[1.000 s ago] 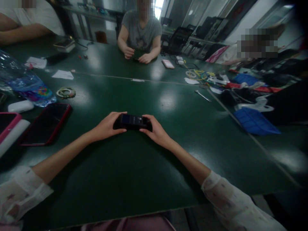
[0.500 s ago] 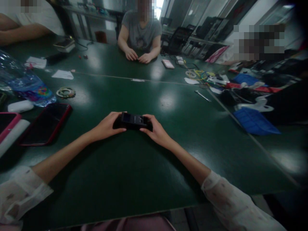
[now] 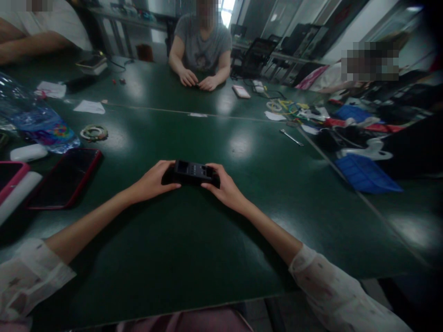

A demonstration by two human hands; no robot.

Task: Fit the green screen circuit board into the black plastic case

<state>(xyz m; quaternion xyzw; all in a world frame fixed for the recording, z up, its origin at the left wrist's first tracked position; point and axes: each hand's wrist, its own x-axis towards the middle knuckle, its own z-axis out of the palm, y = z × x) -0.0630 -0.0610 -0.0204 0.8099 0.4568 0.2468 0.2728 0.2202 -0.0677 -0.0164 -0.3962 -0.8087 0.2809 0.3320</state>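
Observation:
A black device (image 3: pixel 193 171) with small marks on its face lies at the middle of the green table (image 3: pixel 180 240). Round its left end are the thumb and fingers of my left hand (image 3: pixel 155 181). My right hand (image 3: pixel 225 186) grips the right end in the same way, thumb at the near side and fingers at the far side. Parts of both ends are dark and partly hidden by the hands.
At the left are a red-edged phone (image 3: pixel 65 177), a clear bottle (image 3: pixel 44 122), a white case (image 3: pixel 28 152) and a coiled ring (image 3: pixel 94 133). A wrench (image 3: pixel 291 137), cables (image 3: pixel 287 108) and a blue tray (image 3: pixel 365 173) lie right. People sit around the table.

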